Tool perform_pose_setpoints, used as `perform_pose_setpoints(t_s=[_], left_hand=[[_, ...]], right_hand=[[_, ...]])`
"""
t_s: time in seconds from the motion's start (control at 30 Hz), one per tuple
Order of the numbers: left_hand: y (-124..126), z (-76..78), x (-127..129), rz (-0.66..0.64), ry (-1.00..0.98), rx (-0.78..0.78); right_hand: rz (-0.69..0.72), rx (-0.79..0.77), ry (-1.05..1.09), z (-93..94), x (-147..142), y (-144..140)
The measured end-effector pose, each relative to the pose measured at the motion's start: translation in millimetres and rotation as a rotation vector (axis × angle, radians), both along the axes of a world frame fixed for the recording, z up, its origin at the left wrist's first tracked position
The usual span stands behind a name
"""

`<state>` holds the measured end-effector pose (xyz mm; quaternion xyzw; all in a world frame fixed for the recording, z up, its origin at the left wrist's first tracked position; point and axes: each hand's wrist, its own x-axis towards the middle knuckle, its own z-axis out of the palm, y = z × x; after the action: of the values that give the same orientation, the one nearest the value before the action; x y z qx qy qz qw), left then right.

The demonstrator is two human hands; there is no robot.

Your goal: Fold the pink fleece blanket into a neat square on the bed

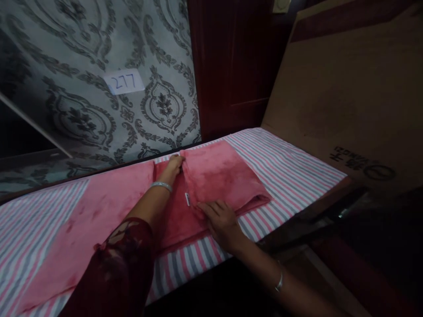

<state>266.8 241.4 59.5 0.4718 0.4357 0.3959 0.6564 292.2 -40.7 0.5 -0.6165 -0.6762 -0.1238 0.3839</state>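
A pink plush cloth (pixel 221 174) lies lengthwise, its right end folded over to the left with a small white label (pixel 187 199) at the fold's edge. My left hand (pixel 176 164) is closed on the far corner of that folded-over edge, its fingertips partly hidden. At the near corner of the same edge, my right hand (pixel 223 222) pinches the cloth between thumb and fingers. Darker red plush shows between the folded part and the paler left stretch, which my left forearm partly covers.
A striped sheet (pixel 284 163) covers the narrow table beneath. Behind stand a patterned wall with a paper (pixel 125 81) reading 277 and a dark red door (pixel 228 66). A large cardboard box (pixel 343 88) rises at the right. The table's near edge drops into shadow.
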Motion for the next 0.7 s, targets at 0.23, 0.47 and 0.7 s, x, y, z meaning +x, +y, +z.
perform_pose_setpoints(t_s=[0.23, 0.47, 0.7], left_hand=[[-64, 23.1, -16, -0.297, 0.486, 0.855], [-178, 5.6, -67, -0.679, 0.658, 1.405], [-205, -11.4, -67, -0.718, 0.995, 1.51]], right_hand=[[0.01, -0.058, 0.12, 10.5, 1, 1], [-0.322, 0.328, 0.259, -2.3, 54, -53], [-0.586, 0.039, 0.259, -10.9, 116, -53]])
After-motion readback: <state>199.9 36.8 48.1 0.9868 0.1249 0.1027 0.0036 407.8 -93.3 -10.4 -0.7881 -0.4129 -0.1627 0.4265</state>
